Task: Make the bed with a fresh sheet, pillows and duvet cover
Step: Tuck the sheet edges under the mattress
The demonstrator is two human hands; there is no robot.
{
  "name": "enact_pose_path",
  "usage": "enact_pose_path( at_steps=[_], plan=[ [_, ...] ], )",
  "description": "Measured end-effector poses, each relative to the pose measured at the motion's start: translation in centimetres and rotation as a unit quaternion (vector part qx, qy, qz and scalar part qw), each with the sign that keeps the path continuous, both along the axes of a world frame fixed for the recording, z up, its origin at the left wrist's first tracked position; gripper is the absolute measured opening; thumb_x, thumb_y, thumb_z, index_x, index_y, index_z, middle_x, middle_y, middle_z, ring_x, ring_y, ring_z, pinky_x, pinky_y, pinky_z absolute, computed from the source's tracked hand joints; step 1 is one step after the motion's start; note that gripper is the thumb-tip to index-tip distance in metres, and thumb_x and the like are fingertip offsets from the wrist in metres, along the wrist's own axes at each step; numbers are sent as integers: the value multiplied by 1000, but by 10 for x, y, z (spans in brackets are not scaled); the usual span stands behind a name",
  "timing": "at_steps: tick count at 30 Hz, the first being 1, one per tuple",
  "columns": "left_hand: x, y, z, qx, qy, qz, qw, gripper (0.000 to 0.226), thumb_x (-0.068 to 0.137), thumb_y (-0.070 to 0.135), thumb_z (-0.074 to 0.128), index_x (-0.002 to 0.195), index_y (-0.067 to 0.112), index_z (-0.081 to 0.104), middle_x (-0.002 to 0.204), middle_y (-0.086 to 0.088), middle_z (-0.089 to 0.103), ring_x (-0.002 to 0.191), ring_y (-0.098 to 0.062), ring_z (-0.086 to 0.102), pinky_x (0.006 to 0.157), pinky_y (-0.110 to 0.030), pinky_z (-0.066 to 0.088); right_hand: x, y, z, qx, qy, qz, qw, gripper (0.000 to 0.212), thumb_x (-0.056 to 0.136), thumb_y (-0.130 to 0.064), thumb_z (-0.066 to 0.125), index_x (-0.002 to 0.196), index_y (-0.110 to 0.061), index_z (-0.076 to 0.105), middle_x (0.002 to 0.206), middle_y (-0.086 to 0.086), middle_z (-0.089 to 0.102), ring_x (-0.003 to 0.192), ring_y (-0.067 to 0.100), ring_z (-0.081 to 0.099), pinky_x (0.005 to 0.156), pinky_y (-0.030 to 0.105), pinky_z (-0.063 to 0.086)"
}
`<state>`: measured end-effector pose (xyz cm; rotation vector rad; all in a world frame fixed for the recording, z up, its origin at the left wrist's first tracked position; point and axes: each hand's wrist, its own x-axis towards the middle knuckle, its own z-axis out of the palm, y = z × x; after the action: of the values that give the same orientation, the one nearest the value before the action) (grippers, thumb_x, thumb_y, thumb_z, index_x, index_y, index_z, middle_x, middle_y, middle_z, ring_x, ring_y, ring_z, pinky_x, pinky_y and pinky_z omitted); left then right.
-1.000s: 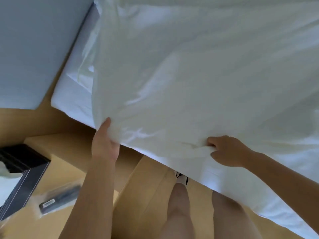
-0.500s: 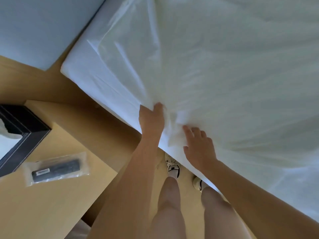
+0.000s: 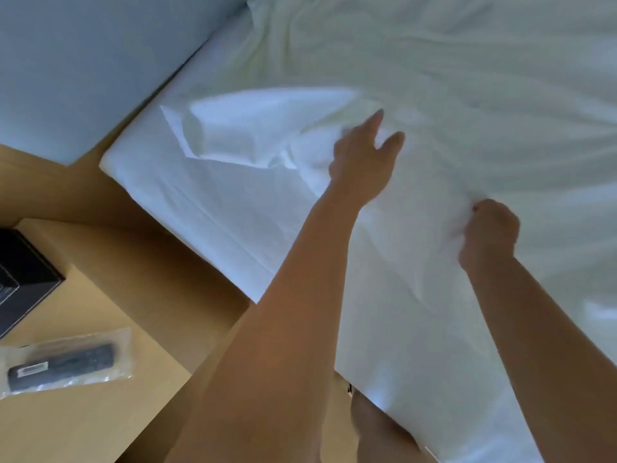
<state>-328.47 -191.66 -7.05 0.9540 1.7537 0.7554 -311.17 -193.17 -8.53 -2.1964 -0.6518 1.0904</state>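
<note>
Subject: the loose white fabric sheet (image 3: pixel 434 78) lies rumpled across the top of the bed. Its near corner (image 3: pixel 240 128) is now flipped back onto the bed surface; half a second ago that edge hung over the side under both my hands.

My left hand (image 3: pixel 362 158) has let go. Its fingers are straight and spread above the bunched cloth, gripping nothing I can see. My right hand (image 3: pixel 490 233) is clenched on a fold of the same sheet near the bed's edge.

The throw-back exposes the white-covered mattress (image 3: pixel 207 208), its side smooth and tucked along the wooden frame. In my judgement the under-layer is finished at this corner and the top layer remains to be spread and squared.

Surroundings: a pale blue-grey padded panel (image 3: pixel 83 61) beyond the mattress corner, and a light wooden bedside table (image 3: pixel 100 289) bearing a black box (image 3: pixel 23 275) and a black remote in a clear plastic bag (image 3: pixel 63 362).
</note>
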Motion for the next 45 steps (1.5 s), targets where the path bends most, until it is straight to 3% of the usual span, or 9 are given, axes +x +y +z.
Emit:
enact_pose_path(
  at_steps=[3, 6, 9, 12, 17, 29, 34, 39, 45],
  plan=[
    [29, 7, -20, -43, -4, -107, 993, 42, 96, 29, 51, 137, 19, 49, 136, -1, 53, 127, -17, 46, 106, -26, 33, 33, 13, -13, -32, -83, -60, 994, 16, 91, -4, 39, 84, -15, 49, 88, 6, 49, 66, 16, 49, 56, 25, 39],
    [23, -30, -47, 3, 82, 104, 991, 39, 91, 13, 55, 129, 7, 53, 127, -10, 57, 117, -24, 51, 98, -27, 36, 35, -1, -25, 9, -277, 102, 955, 50, 84, -5, 49, 133, -7, 43, 129, 19, 45, 117, 37, 46, 91, 42, 37],
    [17, -54, -63, -96, 51, 276, 955, 59, 89, 25, 61, 140, 9, 37, 134, -10, 44, 119, -24, 46, 99, -35, 41, 18, -32, -40, 178, -351, 452, 800, 54, 78, -27, 59, 126, -3, 54, 129, 25, 50, 121, 41, 47, 105, 51, 26],
    [21, -45, -63, -126, -119, 348, 921, 40, 90, 27, 61, 124, 8, 50, 107, -4, 56, 96, -20, 56, 83, -33, 51, 7, -45, -49, 94, -314, 626, 708, 47, 83, -32, 68, 121, -7, 60, 131, 15, 54, 124, 34, 49, 109, 55, 18],
    [26, -16, -15, 9, -3, 360, 933, 44, 90, 24, 62, 57, 7, 39, 56, -7, 39, 59, -23, 45, 65, -55, 55, 18, -23, -25, 221, -230, 567, 759, 16, 77, -5, 71, 92, 1, 71, 93, 16, 68, 80, 37, 65, 66, 41, 52],
    [-72, -103, 107, 130, 299, 379, 866, 49, 78, 33, 67, 58, 0, 36, 51, 1, 33, 47, -6, 27, 44, -19, 26, -28, -56, 72, 333, -132, 658, 663, 33, 85, -16, 44, 96, -1, 71, 93, 10, 68, 86, 30, 66, 81, 39, 52],
    [-109, -122, 88, 79, 220, 341, 911, 23, 85, 26, 67, 66, 27, 52, 61, 6, 48, 57, -8, 43, 54, -18, 37, -69, -87, 81, 206, 55, 615, 759, 19, 95, -8, 43, 87, -5, 59, 64, -18, 43, 58, -1, 49, 59, 8, 35],
    [-140, -138, 44, -17, 72, 315, 946, 13, 92, 31, 57, 83, 27, 65, 75, 14, 62, 75, 1, 58, 69, -12, 44, -122, -115, 71, 51, 114, 589, 799, 27, 97, -7, 39, 70, -3, 37, 59, -5, 27, 52, 8, 30, 51, 19, 27],
    [-180, -169, -13, -299, -162, 445, 828, 86, 73, 66, 64, 144, 27, 33, 145, -2, 38, 129, -31, 40, 104, -47, 36, -169, -149, 47, -160, 153, 643, 733, 28, 92, -12, 41, 66, -10, 32, 61, -4, 30, 56, 9, 28, 51, 21, 23]
  ],
)
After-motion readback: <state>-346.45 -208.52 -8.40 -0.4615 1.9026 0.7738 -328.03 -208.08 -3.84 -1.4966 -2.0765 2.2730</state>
